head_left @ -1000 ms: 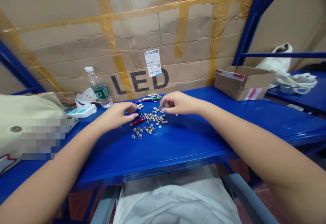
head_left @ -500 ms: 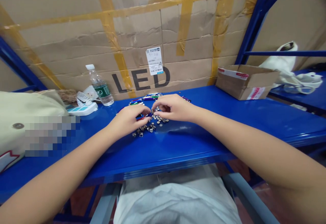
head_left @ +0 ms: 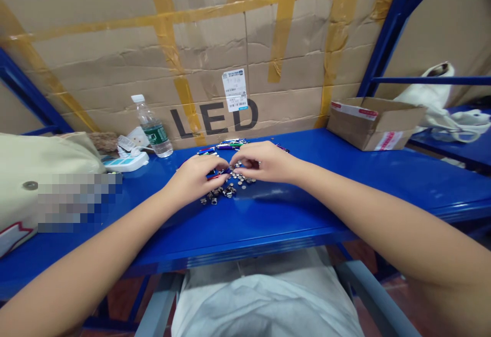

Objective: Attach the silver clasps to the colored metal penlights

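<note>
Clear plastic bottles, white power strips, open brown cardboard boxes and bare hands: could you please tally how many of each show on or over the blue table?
Clear plastic bottle with a green label: 1
White power strip: 1
Open brown cardboard box: 1
Bare left hand and bare right hand: 2
Total: 5

Taped cardboard (head_left: 215, 45) backs a blue table (head_left: 299, 219) above reddish floor (head_left: 120, 297).

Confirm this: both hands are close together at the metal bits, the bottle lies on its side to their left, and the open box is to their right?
Not quite: the bottle stands upright, as the head view shows. The rest holds: the left hand and right hand are close together at the metal bits, with the bottle to their left and the open box to their right.
</note>
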Tool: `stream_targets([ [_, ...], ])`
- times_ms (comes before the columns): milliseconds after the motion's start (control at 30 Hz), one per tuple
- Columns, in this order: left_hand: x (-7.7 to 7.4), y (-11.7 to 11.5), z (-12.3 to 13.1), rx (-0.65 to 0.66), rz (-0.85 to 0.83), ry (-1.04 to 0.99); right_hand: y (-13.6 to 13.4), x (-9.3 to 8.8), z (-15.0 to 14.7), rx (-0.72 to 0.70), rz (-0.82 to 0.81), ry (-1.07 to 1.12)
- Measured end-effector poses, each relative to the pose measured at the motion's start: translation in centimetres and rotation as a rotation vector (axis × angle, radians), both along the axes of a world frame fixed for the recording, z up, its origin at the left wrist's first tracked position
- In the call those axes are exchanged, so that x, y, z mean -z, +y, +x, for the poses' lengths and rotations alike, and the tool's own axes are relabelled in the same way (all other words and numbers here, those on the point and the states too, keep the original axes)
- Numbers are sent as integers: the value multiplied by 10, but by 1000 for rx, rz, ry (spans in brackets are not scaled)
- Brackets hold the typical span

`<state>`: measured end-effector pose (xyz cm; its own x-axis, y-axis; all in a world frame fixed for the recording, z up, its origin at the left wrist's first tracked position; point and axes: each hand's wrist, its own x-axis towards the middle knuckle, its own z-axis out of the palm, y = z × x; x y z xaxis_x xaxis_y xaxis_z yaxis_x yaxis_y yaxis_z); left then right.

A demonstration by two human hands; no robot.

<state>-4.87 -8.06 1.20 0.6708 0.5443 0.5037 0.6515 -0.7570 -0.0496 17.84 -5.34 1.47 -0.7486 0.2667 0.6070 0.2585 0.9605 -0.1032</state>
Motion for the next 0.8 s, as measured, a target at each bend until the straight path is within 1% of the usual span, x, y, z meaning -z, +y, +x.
stream_targets([
  [233, 0, -1, 0, -22, 28, -3, 0, 1, 0, 1, 22, 17],
  [433, -1, -2, 0, -21, 70, 11, -2, 1, 0, 60, 2, 29],
  [667, -2, -4, 1, -49, 92, 22, -5, 0, 2, 70, 119, -27],
  [733, -3, -4, -1, -58, 146, 22, -6, 0, 1, 84, 105, -10],
  [800, -6, -4, -4, -81, 254, 58, -5, 0, 1, 108, 58, 31],
])
